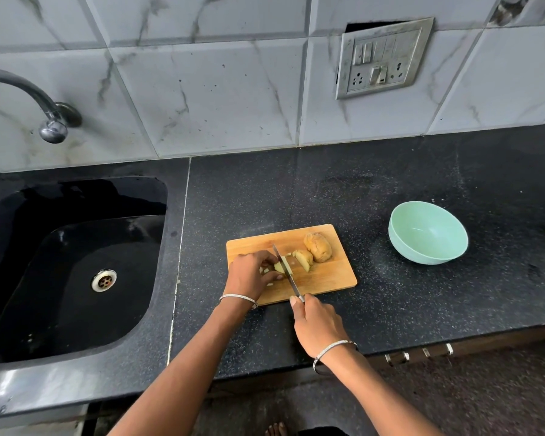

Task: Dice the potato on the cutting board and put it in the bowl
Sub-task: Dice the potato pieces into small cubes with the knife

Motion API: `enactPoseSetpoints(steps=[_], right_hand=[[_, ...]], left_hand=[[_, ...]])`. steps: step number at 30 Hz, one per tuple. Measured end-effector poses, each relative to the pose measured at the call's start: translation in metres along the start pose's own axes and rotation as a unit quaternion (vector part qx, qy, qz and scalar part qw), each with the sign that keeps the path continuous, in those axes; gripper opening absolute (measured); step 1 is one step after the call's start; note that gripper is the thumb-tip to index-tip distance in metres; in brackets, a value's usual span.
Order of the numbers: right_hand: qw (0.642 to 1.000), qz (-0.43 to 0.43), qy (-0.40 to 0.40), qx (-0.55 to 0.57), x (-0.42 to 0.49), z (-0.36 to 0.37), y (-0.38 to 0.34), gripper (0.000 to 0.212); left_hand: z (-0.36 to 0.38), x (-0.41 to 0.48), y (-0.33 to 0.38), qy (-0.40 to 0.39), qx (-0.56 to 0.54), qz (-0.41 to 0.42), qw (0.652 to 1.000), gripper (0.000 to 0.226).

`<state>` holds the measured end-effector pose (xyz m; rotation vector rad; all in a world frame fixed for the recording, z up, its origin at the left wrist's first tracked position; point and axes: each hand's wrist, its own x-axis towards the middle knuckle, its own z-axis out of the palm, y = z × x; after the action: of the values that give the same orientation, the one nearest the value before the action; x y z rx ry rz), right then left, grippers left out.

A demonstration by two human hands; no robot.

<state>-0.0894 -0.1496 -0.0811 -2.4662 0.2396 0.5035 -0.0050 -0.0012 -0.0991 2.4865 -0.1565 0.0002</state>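
At the left edge of the cutting board, the left hand pinches a potato piece right against the knife that the right hand grips, so a slip could nick that hand.

Head-worn wide-angle view, facing forward and down, close above rectangular wooden cutting board on black speckled counter.

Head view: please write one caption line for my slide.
Right hand cuts a pale potato piece with a steel knife on a wooden cutting board; left hand holds it; mint-green bowl empty.
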Motion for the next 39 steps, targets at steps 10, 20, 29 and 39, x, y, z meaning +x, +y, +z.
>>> enactPoseSetpoints(steps=[10,20,29,39], right_hand=[[1.000,0.003,-0.009,0.003,0.000,0.002,0.001,0.035],[0.999,0.012,0.023,-0.026,-0.003,0.007,-0.008,0.035],[0.999,0.033,0.021,-0.034,0.009,0.010,-0.018,0.034],[0.999,0.028,0.015,-0.039,0.007,0.008,-0.014,0.037]], left_hand=[[-0.001,0.001,-0.002,-0.001,-0.014,-0.006,1.000,0.025],[-0.004,0.004,0.000,-0.028,-0.020,-0.025,0.999,0.016],[-0.004,0.005,0.003,-0.030,-0.007,-0.016,0.999,0.008],[-0.002,0.004,0.001,-0.018,-0.004,-0.008,1.000,0.010]])
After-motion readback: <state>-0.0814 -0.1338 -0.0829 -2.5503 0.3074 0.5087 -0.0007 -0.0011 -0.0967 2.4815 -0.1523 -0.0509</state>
